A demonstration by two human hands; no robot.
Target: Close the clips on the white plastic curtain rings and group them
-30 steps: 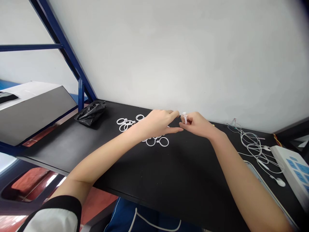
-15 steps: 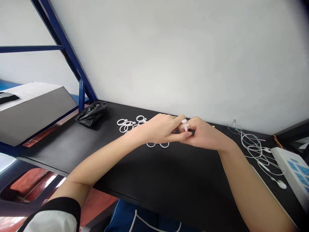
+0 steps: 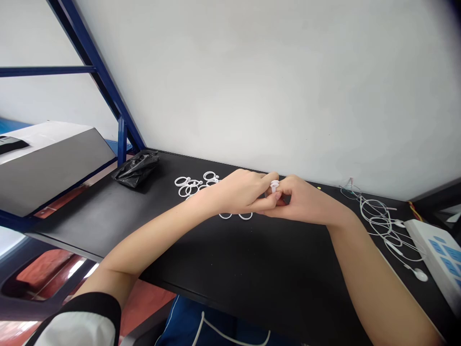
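Over the black table, my left hand and my right hand meet with their fingers curled together. Pinched between the fingertips are small white plastic pieces: flat round tops lie close together above a short stem. My fingers hide the lower parts. Both hands are closed. Behind and beneath my left forearm lie several white plastic rings, each thin and round, some with a small loop on the edge. Two more ring edges show below my left hand.
A crumpled black plastic bag lies on the black table at the back left. To the right are glasses, tangled white earphones and a white power strip. A blue metal frame rises at left before the wall.
The two white pieces, apart before, now sit close together, one top nearly on the other. My fingertips have shifted slightly; the arms have hardly moved.
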